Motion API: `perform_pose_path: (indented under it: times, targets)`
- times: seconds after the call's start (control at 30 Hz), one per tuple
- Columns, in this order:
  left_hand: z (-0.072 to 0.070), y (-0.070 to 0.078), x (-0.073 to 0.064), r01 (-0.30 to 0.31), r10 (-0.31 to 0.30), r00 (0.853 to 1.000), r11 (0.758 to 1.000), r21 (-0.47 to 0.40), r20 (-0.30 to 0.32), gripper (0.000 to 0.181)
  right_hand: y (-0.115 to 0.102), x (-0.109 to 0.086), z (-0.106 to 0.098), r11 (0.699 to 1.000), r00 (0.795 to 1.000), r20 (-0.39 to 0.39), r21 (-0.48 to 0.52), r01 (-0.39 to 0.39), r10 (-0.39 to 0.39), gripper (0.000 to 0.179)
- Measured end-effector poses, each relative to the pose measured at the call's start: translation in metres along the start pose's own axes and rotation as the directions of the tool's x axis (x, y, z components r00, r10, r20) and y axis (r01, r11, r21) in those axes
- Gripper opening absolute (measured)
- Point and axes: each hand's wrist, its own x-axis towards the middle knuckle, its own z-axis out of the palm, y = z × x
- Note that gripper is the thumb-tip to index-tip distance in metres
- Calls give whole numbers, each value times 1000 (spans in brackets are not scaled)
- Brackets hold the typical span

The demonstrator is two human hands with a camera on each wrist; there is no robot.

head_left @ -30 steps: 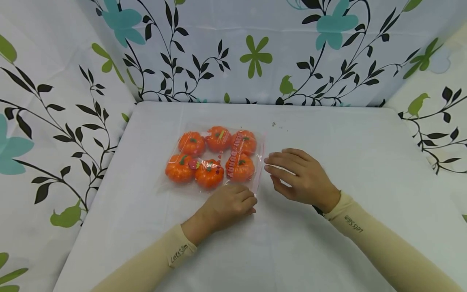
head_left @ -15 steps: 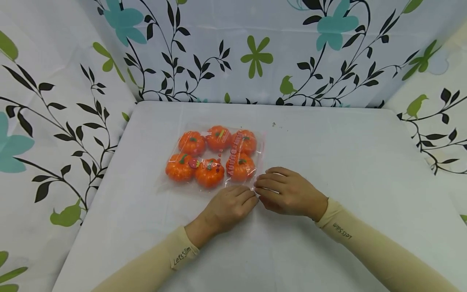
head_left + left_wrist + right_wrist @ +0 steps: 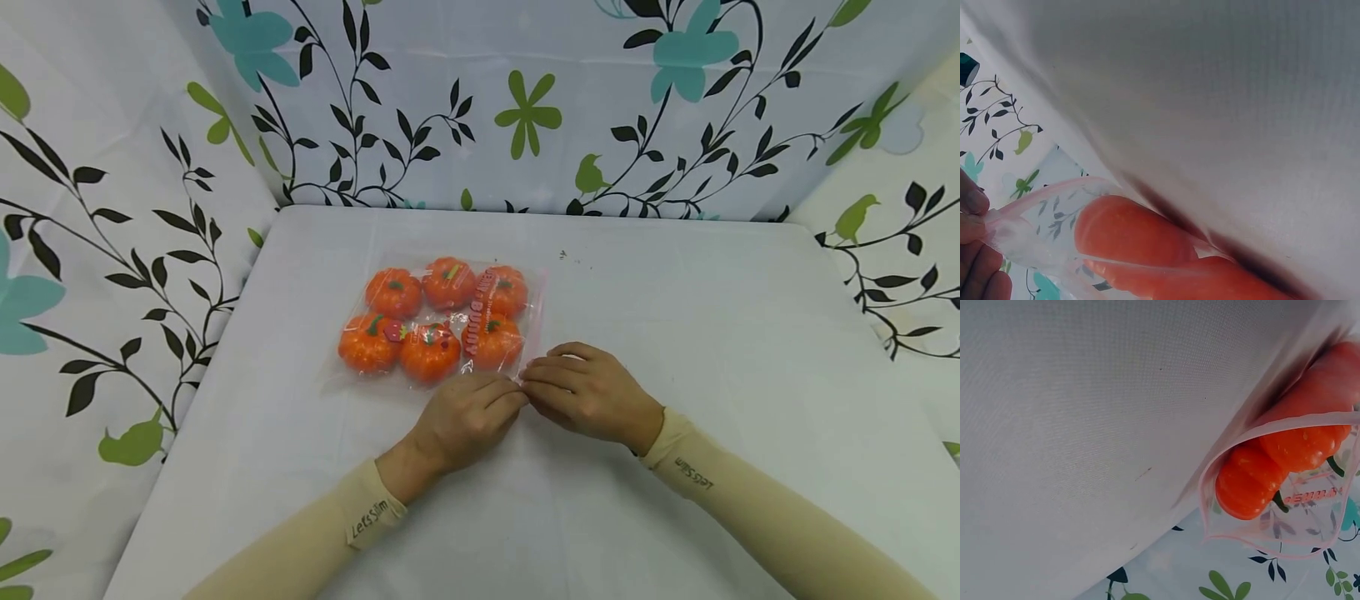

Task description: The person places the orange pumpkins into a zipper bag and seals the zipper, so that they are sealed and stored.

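A clear plastic bag with a pink edge and red lettering lies flat on the white table. Inside are several small orange pumpkins with green stems. My left hand grips the bag's near right corner; in the left wrist view its fingers pinch the pink edge. My right hand meets it at the same corner, fingers bent, fingertips at the bag's edge and partly hidden. From the right wrist, the bag's mouth shows parted, with pumpkins visible inside; no right fingers appear there.
The white-covered table extends around the bag, with a few dark specks toward the back. Patterned curtains with leaves and flowers hang behind and at both sides. A dark green object shows at the left wrist view's edge.
My right hand has come left and nearer to me, from beside the bag to its near right corner. The left hand has stayed at that corner, shifting slightly. The bag has hardly moved.
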Motion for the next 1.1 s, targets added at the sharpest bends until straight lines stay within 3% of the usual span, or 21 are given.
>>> perform_pose_path:
  times: [0.17,0.37,0.77,1.1]
  targets:
    - [-3,0,2,19,-19,1000,1000,4,8,22,2,0,4,999,999,-43,30,-10,12,44]
    - [-6,-1,2,28,-28,1000,999,-18,1,17,4,2,7,999,995,-98,40,15,-11,24]
    - [-9,-2,1,25,-24,999,1000,9,-30,21,-1,12,6,998,996,-86,-66,12,-18,23]
    - [-11,-2,6,39,-38,997,999,6,-61,11,13,11,14,992,997,-39,-100,-72,68,24]
